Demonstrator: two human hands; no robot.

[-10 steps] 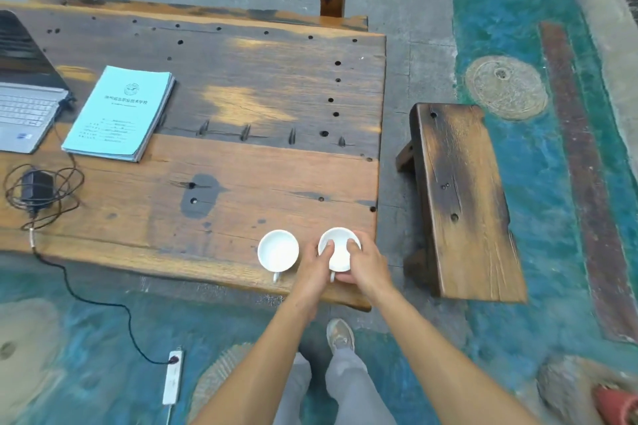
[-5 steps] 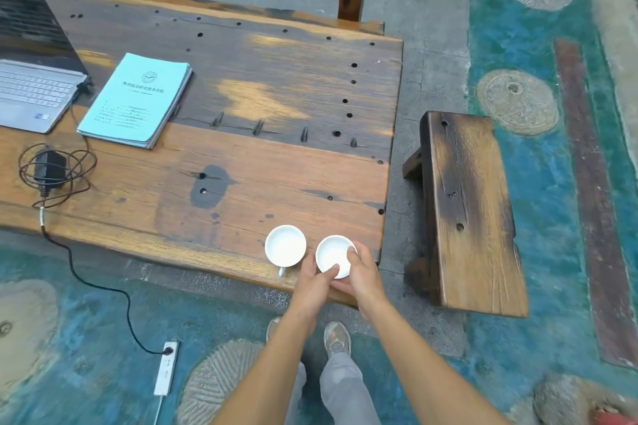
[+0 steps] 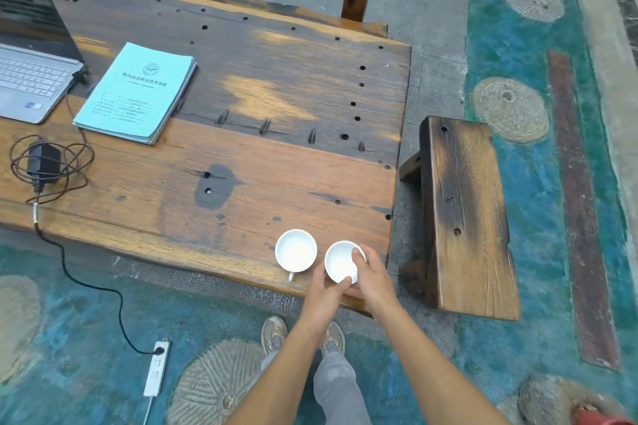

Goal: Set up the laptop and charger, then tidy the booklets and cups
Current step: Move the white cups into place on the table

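The wooden desk (image 3: 241,155) fills the upper left of the head view. A low wooden stool (image 3: 462,217) stands on the painted floor just off its right end.

An open silver laptop (image 3: 31,79) sits at the desk's far left, cut off by the frame edge. A squared stack of light-blue booklets (image 3: 138,93) lies just beside its right side.

The black charger (image 3: 43,160) rests near the front edge, below the laptop, inside loose loops of its own cable. One thin lead rises toward the laptop's right side. The thicker lead drops over the front edge to a white power strip (image 3: 157,369) on the floor, where it is plugged in.

Two white cups stand side by side at the front right corner. The left cup (image 3: 296,250) stands free, handle toward the front edge. The right cup (image 3: 340,264) is held from both sides.

- Left grip (image 3: 324,290): thumb on the near rim, fingers curled round the cup's left wall.
- Right grip (image 3: 374,281): fingers curled over the far right rim.

Contact between this cup and the desk cannot be confirmed.
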